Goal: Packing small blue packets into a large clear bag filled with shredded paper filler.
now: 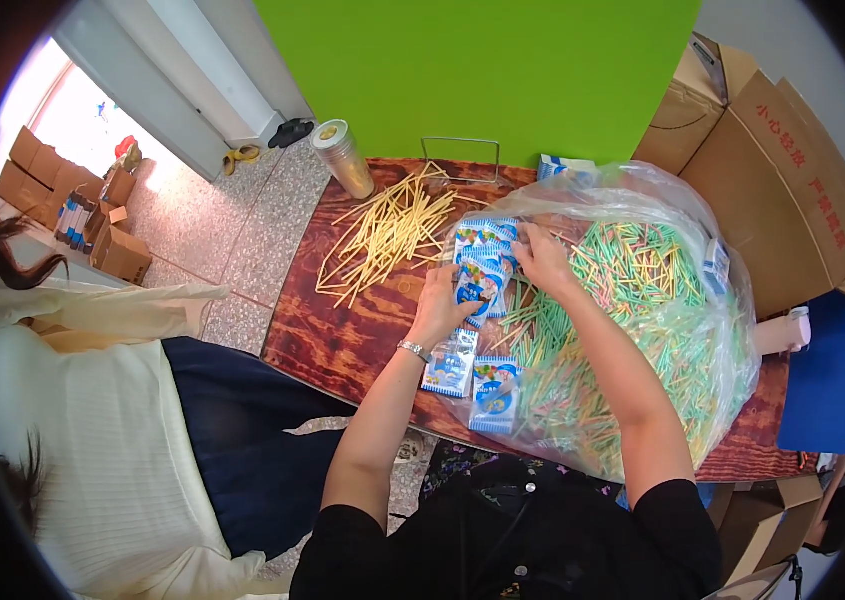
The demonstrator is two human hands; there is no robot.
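Small blue-and-white packets (486, 233) lie overlapping in a short row on the table, between my two hands. My left hand (437, 312) is closed on the row's left side, its thumb across the face of a lower packet (483, 282). From the other side my right hand (546, 258) holds the upper packets' right edge with curled fingers; its fingertips are partly hidden. Nearer me lie two more packets, one (450, 366) below my left wrist and another (495, 392) beside it. Right of them a large clear plastic bag (733, 345) spreads open, full of thin pastel sticks (633, 265).
Loose yellow sticks (398, 228) are heaped at the far left of the reddish wooden table (308, 335), near a clear canister (343, 160). A metal wire stand (461, 142) is behind. Cardboard boxes (758, 160) rise at right. Another person (108, 430) is close on my left.
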